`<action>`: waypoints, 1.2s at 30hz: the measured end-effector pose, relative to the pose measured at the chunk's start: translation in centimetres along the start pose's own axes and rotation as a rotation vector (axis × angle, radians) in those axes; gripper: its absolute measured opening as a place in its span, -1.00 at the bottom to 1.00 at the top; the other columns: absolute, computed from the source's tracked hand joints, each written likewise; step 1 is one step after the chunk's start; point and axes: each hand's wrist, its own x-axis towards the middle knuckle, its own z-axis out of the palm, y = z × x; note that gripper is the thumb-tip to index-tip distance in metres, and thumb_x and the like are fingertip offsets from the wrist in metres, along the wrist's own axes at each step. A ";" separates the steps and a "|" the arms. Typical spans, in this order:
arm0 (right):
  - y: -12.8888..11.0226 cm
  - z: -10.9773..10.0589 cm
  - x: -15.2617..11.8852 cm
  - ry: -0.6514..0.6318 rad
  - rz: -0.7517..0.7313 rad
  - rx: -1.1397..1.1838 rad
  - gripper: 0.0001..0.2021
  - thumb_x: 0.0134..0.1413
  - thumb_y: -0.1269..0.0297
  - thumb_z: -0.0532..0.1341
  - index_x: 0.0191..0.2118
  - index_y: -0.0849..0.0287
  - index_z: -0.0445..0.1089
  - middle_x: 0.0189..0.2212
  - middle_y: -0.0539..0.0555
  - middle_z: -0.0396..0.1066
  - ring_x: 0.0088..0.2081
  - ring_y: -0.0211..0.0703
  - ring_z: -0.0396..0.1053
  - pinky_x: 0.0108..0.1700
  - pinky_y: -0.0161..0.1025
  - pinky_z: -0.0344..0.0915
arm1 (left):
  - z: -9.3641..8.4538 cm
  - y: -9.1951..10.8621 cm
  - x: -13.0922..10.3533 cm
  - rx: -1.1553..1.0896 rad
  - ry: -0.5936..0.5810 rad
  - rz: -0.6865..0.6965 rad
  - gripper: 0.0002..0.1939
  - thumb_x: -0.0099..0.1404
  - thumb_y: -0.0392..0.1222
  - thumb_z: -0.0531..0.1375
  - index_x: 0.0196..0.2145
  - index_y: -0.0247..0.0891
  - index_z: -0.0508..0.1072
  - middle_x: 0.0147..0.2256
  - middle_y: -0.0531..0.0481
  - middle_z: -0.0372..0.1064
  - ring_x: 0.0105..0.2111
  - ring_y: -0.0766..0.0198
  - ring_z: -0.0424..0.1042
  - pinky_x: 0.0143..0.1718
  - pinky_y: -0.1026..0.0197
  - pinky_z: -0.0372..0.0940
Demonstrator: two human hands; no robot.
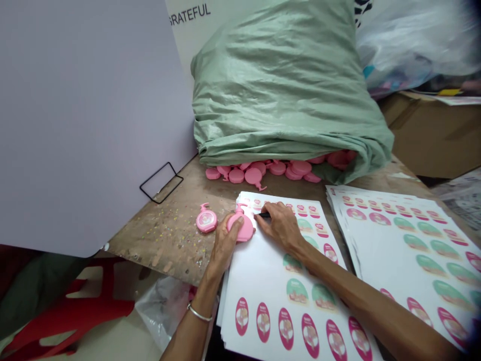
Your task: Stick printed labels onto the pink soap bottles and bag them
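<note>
My left hand (222,243) is closed on a pink toy pump bottle (244,230), flat and round with a spout on top. The thumb lies across its plain face, above the left edge of a sticker sheet (259,271). Pinched in my right hand (281,225) is a thin black tool (264,215); its kind cannot be made out. Its tip points left at the upper rows of pink and green labels. Left of the sheet, a second pink pump bottle (206,221) with a printed label on its face lies on the wooden table (165,240).
A green sack (285,85) stands at the back, with several pink bottles (254,176) spilling from its mouth. Another stack of sticker sheets (387,265) lies to the right. A black wire stand (161,183) leans at the white panel (93,125). A red stool (86,311) is below left.
</note>
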 end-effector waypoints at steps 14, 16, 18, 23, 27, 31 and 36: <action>0.8 -1.6 4.0 -0.229 0.325 0.582 -0.59 -0.14 -0.12 0.26 -0.56 0.17 0.28 -0.66 -0.08 0.23 -0.60 -0.34 0.10 -0.54 -0.32 0.03 | 0.1 0.0 -0.7 -0.160 0.013 -0.002 -0.56 0.10 0.02 0.34 -0.12 -0.28 0.46 -0.24 -0.09 0.45 -0.23 0.14 0.51 -0.22 0.17 0.46; 0.7 -2.5 3.6 -0.201 0.316 0.641 -0.56 -0.07 -0.18 0.21 -0.51 0.17 0.30 -0.63 -0.07 0.24 -0.59 -0.34 0.11 -0.53 -0.32 0.05 | 0.2 0.3 -0.9 -0.197 0.002 -0.014 -0.55 0.11 0.03 0.33 -0.12 -0.28 0.43 -0.25 -0.07 0.44 -0.29 0.17 0.53 -0.26 0.17 0.47; 0.0 -3.4 2.9 -0.155 0.280 0.692 -0.57 -0.01 -0.17 0.21 -0.43 0.18 0.38 -0.55 -0.03 0.33 -0.53 -0.30 0.19 -0.48 -0.31 0.12 | 0.2 1.2 -1.4 -0.231 0.000 -0.025 -0.54 0.13 0.03 0.33 -0.09 -0.27 0.40 -0.25 -0.06 0.42 -0.33 0.21 0.54 -0.29 0.17 0.48; -3.7 -5.1 0.3 -0.156 0.075 0.716 -0.68 0.07 -0.01 0.26 -0.24 0.14 0.55 -0.27 0.06 0.55 -0.23 -0.10 0.43 -0.18 -0.23 0.29 | 0.0 4.2 -2.9 -0.351 -0.015 -0.115 -0.51 0.24 0.15 0.21 -0.06 -0.32 0.42 -0.22 -0.16 0.48 -0.30 0.14 0.55 -0.33 0.14 0.51; -5.9 -5.1 -1.1 -0.128 -0.070 0.652 -0.77 0.13 0.10 0.24 -0.25 0.10 0.57 -0.30 0.06 0.55 -0.29 -0.13 0.42 -0.23 -0.21 0.30 | -0.2 5.1 -3.4 -0.409 -0.033 -0.192 -0.46 0.32 0.21 0.08 -0.08 -0.35 0.46 -0.27 -0.18 0.53 -0.30 0.10 0.56 -0.33 0.09 0.52; -6.5 -4.8 -1.5 -0.089 -0.114 0.600 -0.81 0.14 0.16 0.25 -0.22 0.08 0.57 -0.35 0.05 0.54 -0.32 -0.14 0.39 -0.26 -0.18 0.30 | -0.4 4.8 -3.6 -0.409 -0.036 -0.180 -0.45 0.33 0.22 0.05 -0.09 -0.35 0.48 -0.26 -0.18 0.55 -0.27 0.10 0.56 -0.31 0.07 0.52; -6.7 -4.7 -1.7 -0.048 -0.129 0.586 -0.81 0.14 0.16 0.25 -0.22 0.09 0.57 -0.39 0.05 0.52 -0.34 -0.15 0.37 -0.26 -0.16 0.30 | -0.6 4.9 -3.8 -0.401 -0.028 -0.177 -0.44 0.34 0.23 0.02 -0.07 -0.33 0.48 -0.25 -0.18 0.55 -0.25 0.09 0.56 -0.31 0.06 0.52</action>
